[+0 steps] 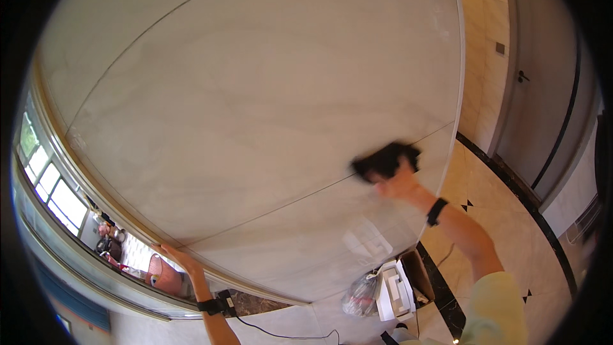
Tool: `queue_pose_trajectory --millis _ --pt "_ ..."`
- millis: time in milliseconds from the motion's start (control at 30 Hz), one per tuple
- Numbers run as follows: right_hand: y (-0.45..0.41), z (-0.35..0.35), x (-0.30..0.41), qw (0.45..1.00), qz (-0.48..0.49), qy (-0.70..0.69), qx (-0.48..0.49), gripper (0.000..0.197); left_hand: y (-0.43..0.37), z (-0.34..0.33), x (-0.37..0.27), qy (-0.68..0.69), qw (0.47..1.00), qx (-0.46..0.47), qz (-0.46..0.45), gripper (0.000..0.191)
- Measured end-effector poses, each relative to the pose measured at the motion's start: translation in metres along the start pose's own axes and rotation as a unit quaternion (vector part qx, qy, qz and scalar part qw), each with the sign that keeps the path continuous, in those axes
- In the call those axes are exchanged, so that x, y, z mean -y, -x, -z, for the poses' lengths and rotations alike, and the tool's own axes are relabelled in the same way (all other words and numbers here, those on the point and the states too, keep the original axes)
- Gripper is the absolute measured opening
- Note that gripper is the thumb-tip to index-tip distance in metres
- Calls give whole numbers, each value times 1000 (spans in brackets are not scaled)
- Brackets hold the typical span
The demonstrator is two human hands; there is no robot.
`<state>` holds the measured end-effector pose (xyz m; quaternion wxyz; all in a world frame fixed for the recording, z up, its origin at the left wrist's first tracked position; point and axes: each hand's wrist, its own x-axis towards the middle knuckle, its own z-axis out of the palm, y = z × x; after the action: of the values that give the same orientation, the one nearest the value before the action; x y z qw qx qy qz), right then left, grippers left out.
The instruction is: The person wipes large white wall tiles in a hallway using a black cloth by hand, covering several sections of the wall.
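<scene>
A black cloth [385,160], blurred by motion, is in my right hand [400,182] against the glossy tiled wall [268,86]. It covers part of the thin dark seam between two large pale tiles, toward the wall's right edge. My left hand [179,258] rests with its fingers on the frame at the wall's lower left corner, beside a glazed opening. No object shows in it. Both wrists wear black bands, and a cable hangs from a small device at the left one.
Below the wall, a bagged bundle [360,296] and an open cardboard box with white packing [395,292] sit on the tiled floor. A grey door [536,81] stands at right. Behind the glazing at left are a pink basket [164,275] and a window [55,191].
</scene>
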<state>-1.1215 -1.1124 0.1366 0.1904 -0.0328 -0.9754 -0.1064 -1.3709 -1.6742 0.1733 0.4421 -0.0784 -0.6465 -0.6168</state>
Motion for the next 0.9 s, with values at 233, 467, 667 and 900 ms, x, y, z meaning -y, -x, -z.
queue_pose_trajectory --millis 233,467,667,900 --pt "-24 59 -164 801 -289 15 -523 65 -4 5 6 -9 1000 9 14 76" --pt "-102 126 -70 765 -342 -34 -545 60 2 12 -9 -2 998 63 9 77" --pt "-205 237 177 835 -160 62 -523 66 0 37 -8 28 988 152 -3 74" --pt "-236 173 429 882 181 -27 -435 56 27 45 -16 73 980 187 13 68"
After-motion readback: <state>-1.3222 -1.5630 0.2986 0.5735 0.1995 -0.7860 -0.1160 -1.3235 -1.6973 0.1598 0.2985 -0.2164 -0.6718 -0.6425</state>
